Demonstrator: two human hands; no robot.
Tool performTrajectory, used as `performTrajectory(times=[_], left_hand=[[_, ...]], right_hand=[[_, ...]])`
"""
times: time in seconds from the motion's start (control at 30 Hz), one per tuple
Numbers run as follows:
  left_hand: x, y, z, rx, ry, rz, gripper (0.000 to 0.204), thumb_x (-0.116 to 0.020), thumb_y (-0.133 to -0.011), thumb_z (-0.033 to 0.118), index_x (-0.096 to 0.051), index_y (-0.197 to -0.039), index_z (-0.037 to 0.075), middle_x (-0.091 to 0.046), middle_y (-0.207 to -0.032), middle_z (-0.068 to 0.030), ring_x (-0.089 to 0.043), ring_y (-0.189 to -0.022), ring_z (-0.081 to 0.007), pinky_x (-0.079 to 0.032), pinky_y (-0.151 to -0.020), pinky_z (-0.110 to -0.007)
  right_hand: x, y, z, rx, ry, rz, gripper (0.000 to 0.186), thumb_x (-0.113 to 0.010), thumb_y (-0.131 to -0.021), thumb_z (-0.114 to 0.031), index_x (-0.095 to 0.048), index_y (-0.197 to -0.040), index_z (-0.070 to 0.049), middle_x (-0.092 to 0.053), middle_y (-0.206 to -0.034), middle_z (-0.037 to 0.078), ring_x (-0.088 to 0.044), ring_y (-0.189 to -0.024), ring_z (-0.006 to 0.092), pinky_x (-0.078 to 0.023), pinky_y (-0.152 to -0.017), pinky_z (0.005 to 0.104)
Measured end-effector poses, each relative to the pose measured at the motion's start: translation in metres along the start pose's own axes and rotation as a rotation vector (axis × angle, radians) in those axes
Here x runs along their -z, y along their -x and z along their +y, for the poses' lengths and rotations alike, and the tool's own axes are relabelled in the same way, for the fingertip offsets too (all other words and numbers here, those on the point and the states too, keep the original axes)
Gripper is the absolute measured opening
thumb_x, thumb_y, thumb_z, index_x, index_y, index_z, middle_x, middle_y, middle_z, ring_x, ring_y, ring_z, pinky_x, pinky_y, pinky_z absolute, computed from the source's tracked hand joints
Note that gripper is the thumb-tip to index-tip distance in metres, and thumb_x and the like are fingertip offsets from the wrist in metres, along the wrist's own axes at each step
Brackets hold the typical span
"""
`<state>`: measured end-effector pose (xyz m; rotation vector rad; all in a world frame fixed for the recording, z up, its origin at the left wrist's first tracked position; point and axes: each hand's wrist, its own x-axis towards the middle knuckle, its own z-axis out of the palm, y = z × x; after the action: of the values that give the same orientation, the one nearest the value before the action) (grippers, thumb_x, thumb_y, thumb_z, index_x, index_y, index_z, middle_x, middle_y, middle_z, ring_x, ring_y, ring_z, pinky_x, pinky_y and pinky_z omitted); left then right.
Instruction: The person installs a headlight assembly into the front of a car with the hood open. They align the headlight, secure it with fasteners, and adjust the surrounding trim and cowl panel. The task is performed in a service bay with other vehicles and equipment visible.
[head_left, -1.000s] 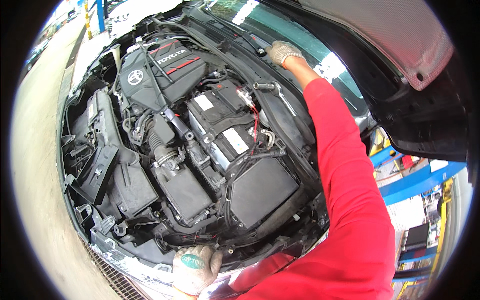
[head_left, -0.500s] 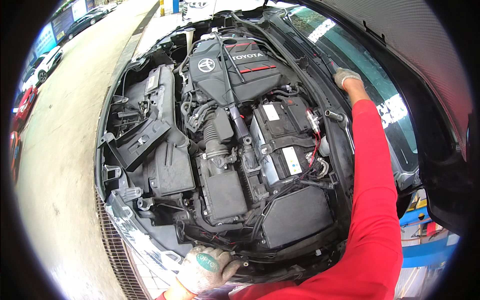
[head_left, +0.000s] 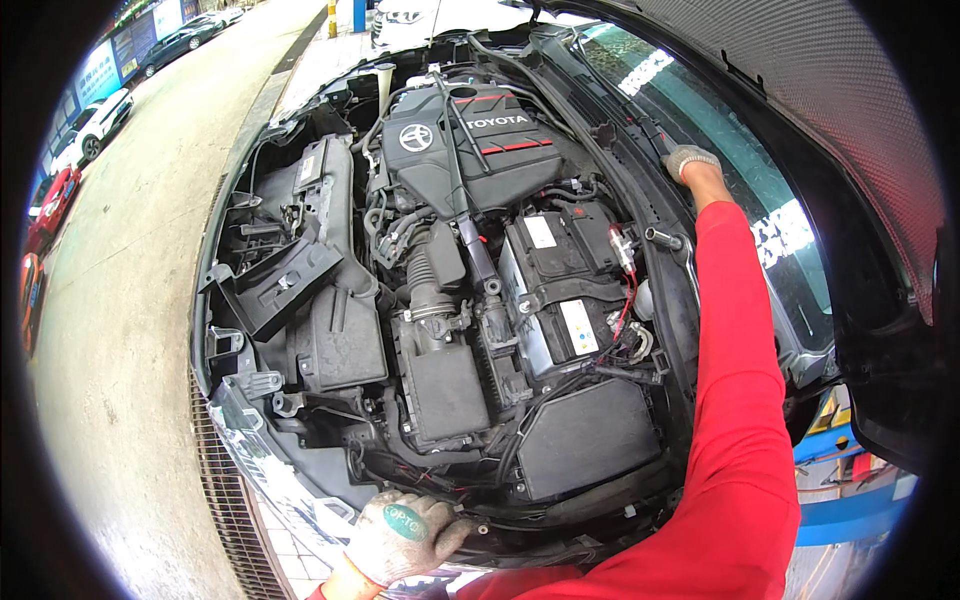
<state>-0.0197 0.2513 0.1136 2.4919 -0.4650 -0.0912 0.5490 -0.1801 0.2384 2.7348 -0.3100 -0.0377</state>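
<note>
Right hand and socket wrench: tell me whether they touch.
Apart: the head view shows a strip of black cowl between the gloved right hand and the socket wrench.

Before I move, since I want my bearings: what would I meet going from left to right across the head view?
Red parked car → floor grate → left gloved hand → car battery → right gloved hand.

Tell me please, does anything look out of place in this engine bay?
Yes. A wiper arm lies across the engine cover, though such arms belong at the windshield. A socket ratchet also rests near the battery: a tool, not a fitted part.
</note>
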Motion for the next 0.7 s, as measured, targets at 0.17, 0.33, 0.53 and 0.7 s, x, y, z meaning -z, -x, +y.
performTrajectory(times=[0.17, 0.33, 0.53, 0.7], left_hand=[[-0.007, 0.001, -0.003, -0.012, -0.010, 0.005, 0.032, -0.083, -0.092, 0.038, -0.075, -0.077, 0.010, -0.071, -0.073, -0.0101, -0.073, -0.073, -0.0354, -0.057, -0.072, -0.049], [-0.016, 0.003, -0.009, 0.004, 0.018, 0.027, 0.032, -0.084, -0.090, 0.038, -0.074, -0.075, 0.011, -0.069, -0.071, -0.0102, -0.071, -0.071, -0.0356, -0.055, -0.071, -0.049], [-0.017, 0.006, -0.014, -0.011, -0.005, -0.011, 0.030, -0.084, -0.092, 0.040, -0.077, -0.080, 0.014, -0.073, -0.075, -0.0079, -0.074, -0.074, -0.0325, -0.057, -0.075, -0.047], [-0.015, 0.006, -0.015, -0.010, -0.016, -0.027, 0.028, -0.085, -0.092, 0.041, -0.079, -0.083, 0.016, -0.074, -0.076, -0.0060, -0.075, -0.074, -0.0306, -0.057, -0.075, -0.046]], right_hand=[[0.008, -0.002, 0.003, 0.161, 0.002, 0.028, 0.054, -0.059, -0.104, -0.019, -0.068, -0.156, -0.005, -0.064, -0.161, 0.023, -0.062, -0.151, 0.0338, -0.053, -0.121, 0.0490], [0.011, 0.004, 0.006, 0.049, -0.070, -0.024, 0.071, -0.059, -0.109, -0.055, -0.062, -0.161, -0.008, -0.066, -0.161, 0.021, -0.063, -0.149, 0.0381, -0.051, -0.122, 0.0484], [0.009, 0.003, 0.004, 0.149, -0.011, 0.020, 0.066, -0.061, -0.109, -0.043, -0.062, -0.159, -0.001, -0.062, -0.165, 0.021, -0.062, -0.150, 0.0395, -0.052, -0.122, 0.0498], [0.008, 0.002, 0.002, -0.002, -0.092, -0.054, 0.069, -0.061, -0.109, -0.055, -0.064, -0.161, -0.009, -0.057, -0.170, 0.019, -0.055, -0.157, 0.0359, -0.048, -0.127, 0.0484]])
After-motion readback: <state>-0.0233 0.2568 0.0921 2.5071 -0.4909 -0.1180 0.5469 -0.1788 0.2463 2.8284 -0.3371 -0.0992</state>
